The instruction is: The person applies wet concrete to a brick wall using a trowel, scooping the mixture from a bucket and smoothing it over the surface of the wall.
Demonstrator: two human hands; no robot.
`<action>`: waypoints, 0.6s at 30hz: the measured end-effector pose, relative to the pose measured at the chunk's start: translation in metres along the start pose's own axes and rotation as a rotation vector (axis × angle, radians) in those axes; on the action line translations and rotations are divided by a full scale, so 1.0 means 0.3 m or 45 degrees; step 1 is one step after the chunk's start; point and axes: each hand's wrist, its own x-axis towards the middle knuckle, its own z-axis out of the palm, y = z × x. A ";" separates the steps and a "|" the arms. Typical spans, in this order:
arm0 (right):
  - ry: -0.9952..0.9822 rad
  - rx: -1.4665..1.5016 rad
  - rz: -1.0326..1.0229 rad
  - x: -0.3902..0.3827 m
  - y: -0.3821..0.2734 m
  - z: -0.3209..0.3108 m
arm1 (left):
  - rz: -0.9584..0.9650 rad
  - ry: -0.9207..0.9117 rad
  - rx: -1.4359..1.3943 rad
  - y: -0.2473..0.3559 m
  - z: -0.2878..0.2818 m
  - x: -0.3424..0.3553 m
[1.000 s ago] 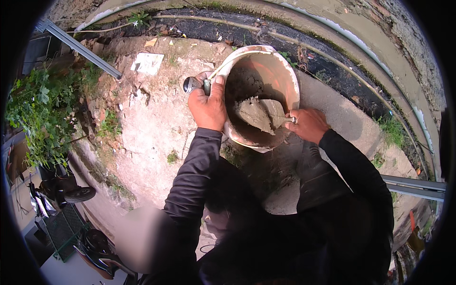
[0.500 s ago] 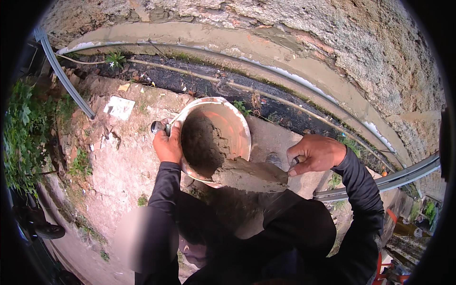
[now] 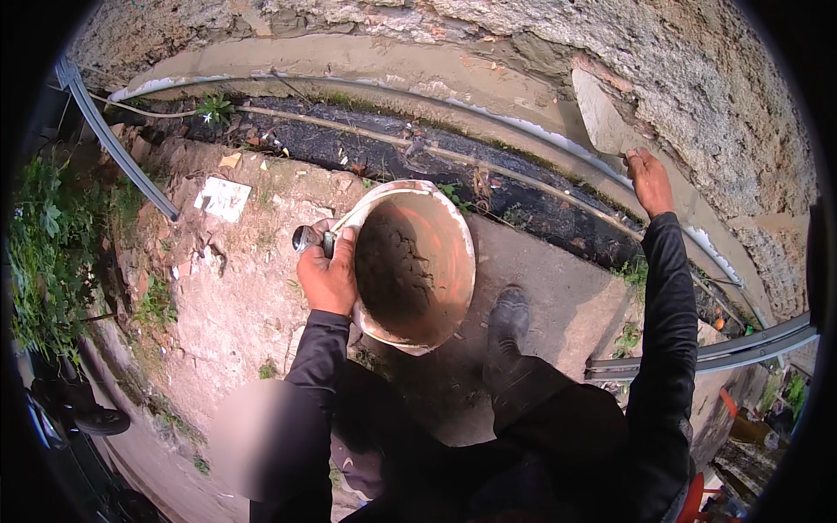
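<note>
My left hand [image 3: 329, 277] is closed on the left rim of a pale, mortar-smeared bucket [image 3: 465, 261]. A short, dark, round-ended thing [image 3: 305, 238] shows by its fingers; I cannot make out what it is. Grey wet mortar [image 3: 394, 261] lies inside the bucket, in shadow on the left. Stretched out to the far right, my right hand [image 3: 650, 180] grips a trowel [image 3: 602, 115] by its handle. The trowel's broad blade lies up against the rough wall [image 3: 697, 78], near a smoothed mortar band [image 3: 384, 65] along the wall's foot.
A narrow dark gutter [image 3: 323, 139] with a thin pipe [image 3: 366, 137] runs along the wall. Grey metal rails [image 3: 118, 139] stand at left, more rails [image 3: 715, 356] at right. My boot [image 3: 509, 315] is beside the bucket. Leafy plants [image 3: 52, 244] grow at far left.
My right hand has carried the trowel from the bucket's near right side up and right to the wall. The mortar heaped on its blade no longer shows. Bucket and left hand appear slightly farther right.
</note>
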 end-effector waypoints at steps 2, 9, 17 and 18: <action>0.196 -0.216 -0.139 -0.043 0.053 0.069 | 0.031 -0.038 0.004 0.011 0.035 -0.010; 0.096 -0.312 -0.093 0.021 -0.039 0.096 | -0.022 -0.106 -0.118 0.030 0.053 0.006; 0.064 -0.560 -0.135 0.264 -0.311 0.094 | -0.054 -0.132 -0.072 0.058 0.094 0.037; 0.073 -0.538 -0.132 0.277 -0.326 0.089 | -0.053 -0.114 -0.031 0.065 0.106 0.029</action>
